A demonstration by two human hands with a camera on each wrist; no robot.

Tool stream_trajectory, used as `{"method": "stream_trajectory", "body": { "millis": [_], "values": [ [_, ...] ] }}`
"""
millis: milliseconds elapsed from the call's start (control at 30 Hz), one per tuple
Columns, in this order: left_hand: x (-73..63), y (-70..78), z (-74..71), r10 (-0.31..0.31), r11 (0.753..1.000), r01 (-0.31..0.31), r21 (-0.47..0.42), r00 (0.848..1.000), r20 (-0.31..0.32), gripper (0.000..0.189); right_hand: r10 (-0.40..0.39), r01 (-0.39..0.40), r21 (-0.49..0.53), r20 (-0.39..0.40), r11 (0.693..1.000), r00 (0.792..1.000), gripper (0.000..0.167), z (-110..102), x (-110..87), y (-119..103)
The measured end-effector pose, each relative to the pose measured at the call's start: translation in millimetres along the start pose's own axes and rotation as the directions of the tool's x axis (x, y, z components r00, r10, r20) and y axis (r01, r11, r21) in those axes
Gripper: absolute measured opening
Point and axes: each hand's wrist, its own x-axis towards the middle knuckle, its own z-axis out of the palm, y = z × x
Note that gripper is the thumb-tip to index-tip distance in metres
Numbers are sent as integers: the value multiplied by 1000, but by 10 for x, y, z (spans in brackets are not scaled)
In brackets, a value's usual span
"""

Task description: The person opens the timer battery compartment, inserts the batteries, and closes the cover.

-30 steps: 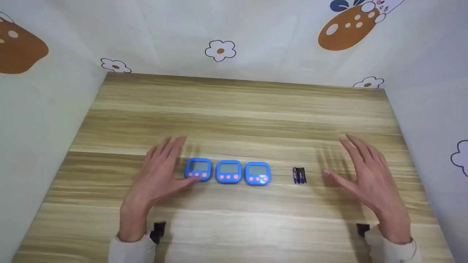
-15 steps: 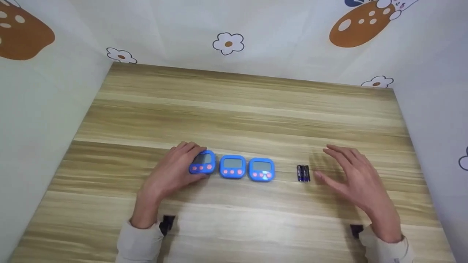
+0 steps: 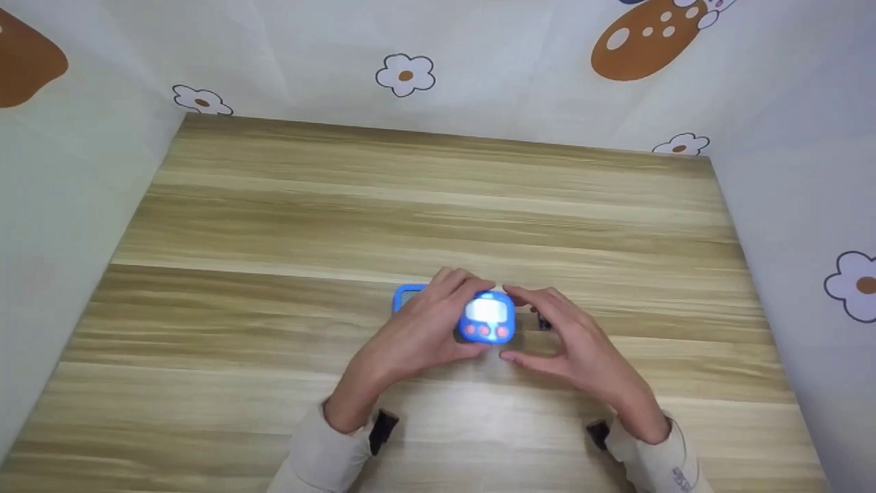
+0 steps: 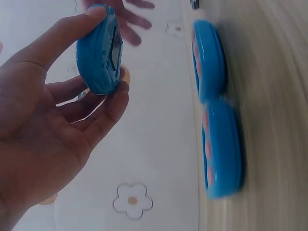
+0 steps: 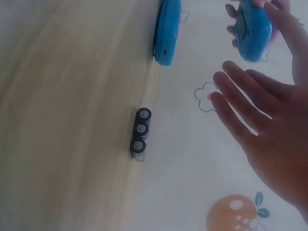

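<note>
Lift stage, judging by the pose: blue rounded-square plastic timer with a screen and three pink buttons (image 3: pixel 487 331) is up off the tabletop, pinched by the left hand (image 3: pixel 419 332), thumb on one edge, fingertips on the opposite one. Right hand (image 3: pixel 580 339) faces the timer's other side, fingers spread, thumb well apart; contact, cannot tell. Any shared grip would call for right thumb and fingers closing on that side before the left loosens.

Below: second blue timer (image 4: pixel 225 154) and third blue timer (image 4: pixel 212 65), just beside each other. Three dark cylindrical batteries (image 5: pixel 140 132) in a row, near the right hand.

Room: broad wood-grain tabletop (image 3: pixel 410 205) ahead and to both sides; far edge meets white flower-patterned wall (image 3: pixel 493 75), well beyond reach of a knock. Tightest beneath the hands.
</note>
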Motion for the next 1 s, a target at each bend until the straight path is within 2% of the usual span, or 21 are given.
{"method": "stream_trajectory", "body": {
  "millis": [133, 267, 433, 667, 733, 767, 800, 833, 900, 933, 967, 1000],
  "values": [
    [36, 25, 64, -3, 1000, 3, -27, 1000, 7, 67, 11, -10, 35, -26, 999, 1000, 70, 13, 12, 8],
    [43, 17, 105, -2, 1000, 1, -31, 1000, -10, 64, 22, -20, 42, -37, 999, 999, 69, -2, 22, 6],
    [41, 3, 130, -15, 998, 13, -66, 1000, -23, 63, 3, 1, 72, -59, 997, 998, 67, -48, 73, -115],
    [33, -63, 191, -19, 975, 4, -222, 998, -64, 63, -16, 32, 128, -125, 991, 992, 65, -95, 106, -271],
    [36, -86, 212, -17, 963, -4, -269, 997, -78, 65, -48, 75, 168, -162, 983, 986, 66, -82, 123, -295],
    [37, -95, 222, -20, 948, -7, -319, 997, -81, 65, -77, 110, 181, -180, 977, 981, 67, -72, 136, -309],
    [39, -97, 224, -31, 918, -2, -397, 997, -77, 66, -99, 136, 190, -191, 972, 977, 68, -60, 146, -320],
    [38, -93, 220, -44, 873, 5, -487, 997, -68, 66, -119, 157, 188, -198, 970, 973, 69, -44, 150, -319],
    [34, -59, 184, -71, 745, 23, -666, 997, -44, 67, -146, 177, 146, -202, 973, 968, 73, -7, 146, -285],
    [27, -39, 164, -91, 668, 39, -743, 995, -30, 67, -149, 175, 112, -206, 978, 967, 73, 10, 141, -255],
    [23, -19, 144, -105, 592, 48, -804, 994, -17, 68, -141, 159, 76, -208, 984, 968, 74, 28, 127, -213],
    [20, -1, 126, -119, 534, 59, -844, 993, -5, 69, -122, 135, 46, -210, 990, 970, 75, 41, 113, -172]
  ]
}}
